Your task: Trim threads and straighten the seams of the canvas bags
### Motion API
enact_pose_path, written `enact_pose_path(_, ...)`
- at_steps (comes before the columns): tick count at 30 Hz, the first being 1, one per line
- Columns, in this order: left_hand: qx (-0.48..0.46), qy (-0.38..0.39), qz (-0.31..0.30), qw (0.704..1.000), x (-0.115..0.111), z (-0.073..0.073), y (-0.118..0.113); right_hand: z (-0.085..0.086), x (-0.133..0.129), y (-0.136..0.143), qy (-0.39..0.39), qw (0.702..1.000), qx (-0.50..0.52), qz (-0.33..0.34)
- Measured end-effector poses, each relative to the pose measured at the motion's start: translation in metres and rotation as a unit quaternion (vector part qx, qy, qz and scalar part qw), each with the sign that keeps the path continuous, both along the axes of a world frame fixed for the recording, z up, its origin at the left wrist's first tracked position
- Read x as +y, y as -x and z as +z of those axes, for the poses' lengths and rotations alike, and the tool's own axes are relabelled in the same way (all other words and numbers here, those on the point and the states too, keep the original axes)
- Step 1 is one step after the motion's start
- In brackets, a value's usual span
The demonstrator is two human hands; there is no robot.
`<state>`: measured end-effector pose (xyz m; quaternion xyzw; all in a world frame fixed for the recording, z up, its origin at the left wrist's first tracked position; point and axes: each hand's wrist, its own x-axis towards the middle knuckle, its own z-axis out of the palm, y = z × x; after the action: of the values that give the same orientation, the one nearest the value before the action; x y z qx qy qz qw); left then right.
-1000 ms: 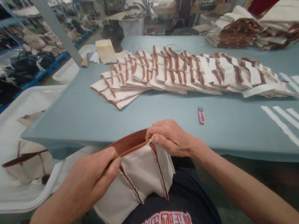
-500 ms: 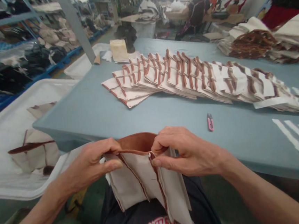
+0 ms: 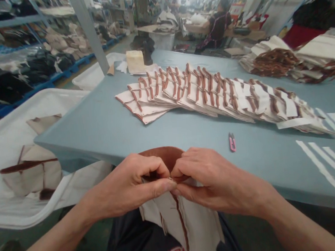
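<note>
A cream fabric bag piece (image 3: 197, 220) with a brown lining and brown seam edging hangs over my lap, its mouth upward. My left hand (image 3: 141, 180) pinches the rim at a brown seam, thumb outside and fingers inside. Right beside it, my right hand (image 3: 205, 175) grips the same rim, the fingertips of both hands nearly touching. A small pale bit shows between the fingertips; I cannot make out what it is. Pink thread snips (image 3: 232, 142) lie on the blue-green table (image 3: 104, 135) beyond my right hand.
A long overlapping row of cream and brown bag pieces (image 3: 188, 90) crosses the table. White strips (image 3: 325, 170) lie at right, with more stacks (image 3: 275, 57) behind. A white tub (image 3: 25, 216) holding similar pieces stands at left. A person (image 3: 220, 23) sits in the background.
My left hand has moved right along the rim to meet my right hand at the seam. The bag's left part has folded inward. The view has tilted up slightly.
</note>
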<state>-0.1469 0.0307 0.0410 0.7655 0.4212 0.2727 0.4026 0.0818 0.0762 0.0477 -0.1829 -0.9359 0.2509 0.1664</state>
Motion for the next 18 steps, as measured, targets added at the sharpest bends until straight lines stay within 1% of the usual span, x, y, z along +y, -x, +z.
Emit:
enact_pose_path(4, 0.069, -0.072, -0.034, 0.994, -0.005, 0.003, 0.004, -0.006, 0.005, 0.0, 0.047, 0.999, 0.008, 0.02)
enact_pose_path(6, 0.101, -0.109, -0.039, 0.988, -0.008, 0.004, 0.002, -0.007, 0.007, 0.002, 0.067, 0.998, -0.003, 0.014)
enact_pose_path(9, 0.121, -0.168, -0.025, 0.978, -0.011, 0.006, -0.003, -0.005, 0.006, 0.007, 0.055, 0.998, -0.011, -0.013)
enact_pose_path(11, 0.127, -0.198, -0.003, 0.972, -0.012, 0.007, -0.006, -0.003, 0.004, 0.01, 0.031, 0.999, 0.004, -0.034)
enact_pose_path(13, 0.139, -0.227, 0.021, 0.964, -0.013, 0.005, -0.007, -0.003, 0.002, 0.012, 0.024, 0.998, 0.028, -0.051)
enact_pose_path(15, 0.145, -0.262, 0.023, 0.954, -0.014, 0.001, -0.005, -0.005, 0.002, 0.013, 0.057, 0.995, 0.064, -0.057)
enact_pose_path(18, 0.133, -0.297, -0.005, 0.945, -0.016, -0.008, 0.002, -0.01, 0.004, 0.014, 0.153, 0.98, 0.122, -0.045)
